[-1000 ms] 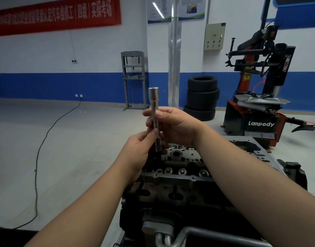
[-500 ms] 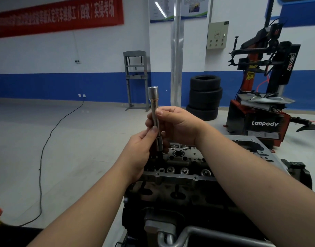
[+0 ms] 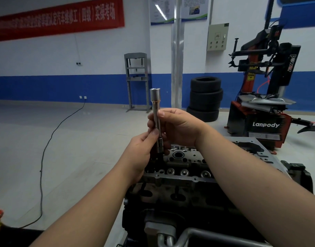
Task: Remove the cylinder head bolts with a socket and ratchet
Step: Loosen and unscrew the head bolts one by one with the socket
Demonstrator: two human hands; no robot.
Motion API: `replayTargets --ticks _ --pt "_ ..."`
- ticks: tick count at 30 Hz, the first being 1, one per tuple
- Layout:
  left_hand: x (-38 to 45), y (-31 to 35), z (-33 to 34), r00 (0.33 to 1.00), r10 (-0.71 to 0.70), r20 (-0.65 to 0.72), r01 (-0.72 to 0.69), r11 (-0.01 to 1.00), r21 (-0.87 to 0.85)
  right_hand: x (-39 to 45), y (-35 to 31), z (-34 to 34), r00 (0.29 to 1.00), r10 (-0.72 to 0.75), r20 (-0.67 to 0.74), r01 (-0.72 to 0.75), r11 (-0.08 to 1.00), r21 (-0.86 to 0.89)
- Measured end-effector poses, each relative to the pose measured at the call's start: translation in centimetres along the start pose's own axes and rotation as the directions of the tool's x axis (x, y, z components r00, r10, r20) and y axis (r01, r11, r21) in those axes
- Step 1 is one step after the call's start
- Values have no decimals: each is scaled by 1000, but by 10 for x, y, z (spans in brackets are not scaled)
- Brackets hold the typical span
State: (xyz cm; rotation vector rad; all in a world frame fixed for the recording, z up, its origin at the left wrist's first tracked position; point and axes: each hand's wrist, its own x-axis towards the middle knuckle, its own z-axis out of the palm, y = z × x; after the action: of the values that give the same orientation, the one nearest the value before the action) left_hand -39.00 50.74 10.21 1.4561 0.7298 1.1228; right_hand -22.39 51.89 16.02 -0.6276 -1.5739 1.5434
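A long silver socket extension (image 3: pixel 155 104) stands upright above the cylinder head (image 3: pixel 185 168), its wider drive end on top and a darker socket (image 3: pixel 160 146) at its lower end. My right hand (image 3: pixel 178 127) grips the middle of the shaft from the right. My left hand (image 3: pixel 140 154) pinches the shaft just above the dark socket with thumb and fingers. The cylinder head shows several round bores and holes. No ratchet is in view.
The engine sits on a stand with a grey metal plate (image 3: pixel 260 150) at the right. Behind are a stack of tyres (image 3: pixel 205 98), a red tyre changer (image 3: pixel 263 107), a grey shop press (image 3: pixel 137 82) and a black cable (image 3: pixel 46 148) across the floor.
The view has shifted slightly; both hands keep the same hold on the extension, which stays upright over the cylinder head.
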Motion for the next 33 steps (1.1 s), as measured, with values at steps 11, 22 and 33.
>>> replayTargets --ticks 11,22,33 --pt "2 -2 2 995 76 -60 -75 997 12 0 0 3 1000 -19 -19 18 999 -35" --pt "2 -1 -1 1000 16 -12 -16 1000 13 0 1 7 991 -67 -120 59 996 -71" --pt "3 -2 -4 999 -18 42 19 1000 -7 -1 -1 3 1000 1 -11 -1 1000 -25"
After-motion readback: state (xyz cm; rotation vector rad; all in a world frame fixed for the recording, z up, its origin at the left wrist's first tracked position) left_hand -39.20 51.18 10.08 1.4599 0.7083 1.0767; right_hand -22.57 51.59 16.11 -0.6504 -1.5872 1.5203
